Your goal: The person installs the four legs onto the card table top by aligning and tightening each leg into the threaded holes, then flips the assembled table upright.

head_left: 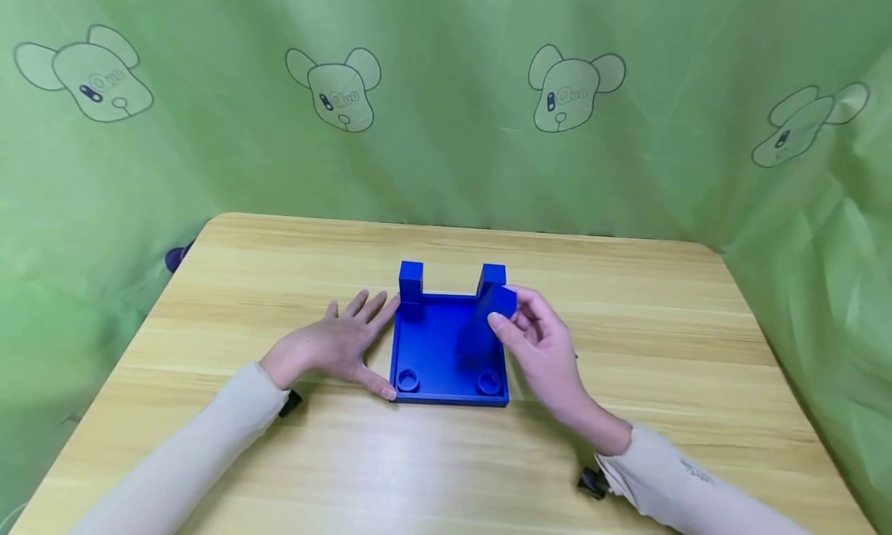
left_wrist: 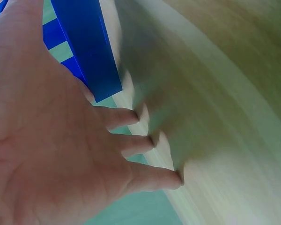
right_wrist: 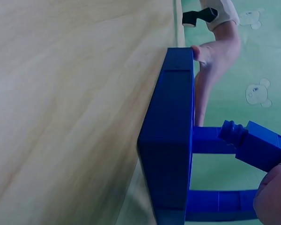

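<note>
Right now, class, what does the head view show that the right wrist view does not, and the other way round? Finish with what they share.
Only the head view shows the two round sockets inside the near corners of the tray.

Only the right wrist view shows the ridged end of the held post.

Both show the tray, two other posts on it, the right hand holding the third, the left hand at the tray's edge, the table and the green cloth with its animal drawings.
</note>
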Action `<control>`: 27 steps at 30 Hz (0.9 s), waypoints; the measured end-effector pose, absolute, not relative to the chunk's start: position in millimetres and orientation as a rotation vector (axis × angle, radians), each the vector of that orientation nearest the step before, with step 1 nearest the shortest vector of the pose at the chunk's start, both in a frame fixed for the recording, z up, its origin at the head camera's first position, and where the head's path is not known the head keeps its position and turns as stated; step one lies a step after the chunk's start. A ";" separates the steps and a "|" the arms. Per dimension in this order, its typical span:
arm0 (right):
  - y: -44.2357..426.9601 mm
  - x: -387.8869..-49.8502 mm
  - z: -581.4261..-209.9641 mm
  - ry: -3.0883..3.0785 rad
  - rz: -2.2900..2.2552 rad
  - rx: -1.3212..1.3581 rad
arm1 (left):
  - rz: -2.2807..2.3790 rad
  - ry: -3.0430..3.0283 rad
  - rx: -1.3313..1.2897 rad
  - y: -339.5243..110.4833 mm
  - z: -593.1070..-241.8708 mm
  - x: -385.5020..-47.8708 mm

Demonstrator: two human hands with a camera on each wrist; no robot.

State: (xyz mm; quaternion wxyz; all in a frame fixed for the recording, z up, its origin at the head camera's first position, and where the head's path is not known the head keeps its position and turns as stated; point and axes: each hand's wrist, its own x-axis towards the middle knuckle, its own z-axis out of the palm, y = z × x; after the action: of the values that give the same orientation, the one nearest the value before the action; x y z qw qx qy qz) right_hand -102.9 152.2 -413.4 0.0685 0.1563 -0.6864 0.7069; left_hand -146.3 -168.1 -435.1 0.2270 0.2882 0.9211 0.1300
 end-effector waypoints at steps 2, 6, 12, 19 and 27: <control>147.3 -103.1 -412.9 -2.086 2.134 0.492 | 0.362 2.531 0.798 -169.1 -434.5 -146.3; 138.4 -102.7 -412.5 -2.146 2.120 0.530 | 0.364 2.521 0.802 -171.6 -432.8 -146.8; 127.9 -100.1 -417.1 -2.267 2.041 0.598 | 0.375 2.530 0.805 -170.1 -434.5 -146.7; 114.9 -96.1 -423.7 -2.312 2.075 0.680 | 0.376 2.546 0.796 -168.7 -437.2 -145.0; 103.4 -93.6 -429.0 -2.303 2.130 0.783 | 0.403 2.538 0.783 -168.3 -436.0 -148.0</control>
State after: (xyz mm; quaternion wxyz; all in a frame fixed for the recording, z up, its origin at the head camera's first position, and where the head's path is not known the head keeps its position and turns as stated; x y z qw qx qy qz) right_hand -93.6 103.4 -429.0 -0.0457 0.2419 -0.7115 0.6581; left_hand -148.0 -168.3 -436.0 0.2256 0.2839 0.9204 0.1461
